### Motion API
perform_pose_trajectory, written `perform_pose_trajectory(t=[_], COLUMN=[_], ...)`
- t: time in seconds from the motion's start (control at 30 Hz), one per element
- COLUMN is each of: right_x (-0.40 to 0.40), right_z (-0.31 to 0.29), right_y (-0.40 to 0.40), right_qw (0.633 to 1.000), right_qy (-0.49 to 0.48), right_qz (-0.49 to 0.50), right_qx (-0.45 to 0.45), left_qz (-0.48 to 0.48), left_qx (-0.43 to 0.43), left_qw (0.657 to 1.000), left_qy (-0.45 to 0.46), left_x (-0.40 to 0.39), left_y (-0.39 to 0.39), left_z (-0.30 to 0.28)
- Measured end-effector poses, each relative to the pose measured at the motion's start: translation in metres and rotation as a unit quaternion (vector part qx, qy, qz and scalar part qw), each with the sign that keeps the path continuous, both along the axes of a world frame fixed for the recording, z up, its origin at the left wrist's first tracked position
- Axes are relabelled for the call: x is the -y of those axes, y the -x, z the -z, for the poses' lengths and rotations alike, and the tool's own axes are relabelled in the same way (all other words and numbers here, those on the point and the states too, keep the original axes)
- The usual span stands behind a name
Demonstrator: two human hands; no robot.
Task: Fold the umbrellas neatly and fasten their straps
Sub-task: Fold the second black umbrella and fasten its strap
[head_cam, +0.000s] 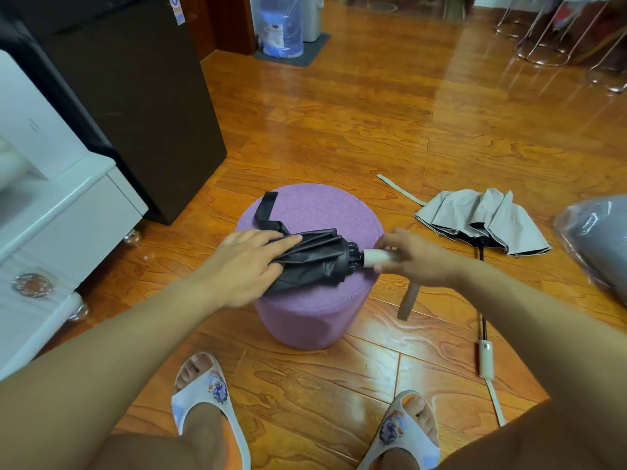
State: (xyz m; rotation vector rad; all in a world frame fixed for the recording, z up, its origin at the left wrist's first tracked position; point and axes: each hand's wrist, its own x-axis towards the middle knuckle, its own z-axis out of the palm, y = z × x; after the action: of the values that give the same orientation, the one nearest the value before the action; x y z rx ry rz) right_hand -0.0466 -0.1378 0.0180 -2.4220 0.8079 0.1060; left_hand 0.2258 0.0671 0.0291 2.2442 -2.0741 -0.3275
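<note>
Seen from a head-worn camera looking down, a black umbrella (315, 257) lies on its side across the top of a round purple stool (315, 307) on a glossy wooden floor (339, 123). Its canopy is gathered in loose folds, and its black strap (265, 208) hangs unfastened, trailing away over the stool top. The left hand (249, 262) lies on the canopy with fingers fairly straight, pressing the fabric down. The right hand (412, 256) curls around the umbrella's pale handle (378, 257), gripping it. On the floor to the right lies a second, beige umbrella (485, 220), collapsed but unfolded, its handle (486, 359) nearer the person. Two feet in white slippers (212, 401) show at the bottom. A dark cabinet (135, 96) stands at the left.
</note>
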Motion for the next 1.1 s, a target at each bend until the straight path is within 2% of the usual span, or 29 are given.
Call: perform_pose_trajectory(t=[0.1,0.2,0.27,0.33,0.4,0.43,0.47,0.53,0.63,0.77,0.9,1.1], right_x=[0.006,0.007,0.011,0.013,0.011,0.006,-0.004,-0.030,-0.061,-0.076,-0.071,-0.063], right_z=[-0.012,-0.013,-0.011,-0.012,-0.013,-0.011,-0.011,-0.015,-0.012,0.003,-0.001,-0.013], right_y=[0.002,0.003,-0.001,-0.006,-0.011,-0.014,-0.018,-0.029,-0.051,-0.069,-0.075,-0.077], right_qw=[0.988,0.978,0.982,0.992,0.997,0.988,0.981,0.975,0.976,0.973,0.953,0.983], right_qy=[-0.150,-0.196,-0.175,-0.111,0.066,0.151,0.190,0.160,0.074,0.022,-0.033,0.020], right_qz=[0.039,0.055,0.052,0.045,0.025,0.011,0.004,0.003,0.060,0.153,0.243,0.155], right_qx=[-0.014,-0.036,-0.038,-0.038,-0.035,-0.005,0.051,0.152,0.194,0.168,0.177,0.091], left_qz=[-0.009,-0.005,0.000,-0.009,-0.034,-0.047,-0.056,-0.067,-0.084,-0.085,-0.082,-0.074], left_qx=[-0.019,0.003,0.017,0.006,-0.017,-0.027,-0.032,-0.034,-0.048,-0.060,-0.068,-0.083], left_qw=[1.000,1.000,1.000,1.000,0.999,0.999,0.998,0.997,0.995,0.994,0.994,0.993], left_qy=[-0.009,-0.020,-0.020,-0.012,-0.008,-0.009,-0.012,-0.015,-0.023,-0.033,-0.039,-0.039], left_x=[0.007,0.009,0.010,0.013,0.017,0.019,0.021,0.025,0.031,0.033,0.034,0.030], left_y=[-0.005,0.000,0.000,-0.003,-0.005,-0.005,-0.005,-0.004,-0.005,-0.006,-0.008,-0.011], left_z=[-0.002,0.001,0.004,0.006,0.007,0.007,0.008,0.010,0.008,0.006,0.005,0.009])
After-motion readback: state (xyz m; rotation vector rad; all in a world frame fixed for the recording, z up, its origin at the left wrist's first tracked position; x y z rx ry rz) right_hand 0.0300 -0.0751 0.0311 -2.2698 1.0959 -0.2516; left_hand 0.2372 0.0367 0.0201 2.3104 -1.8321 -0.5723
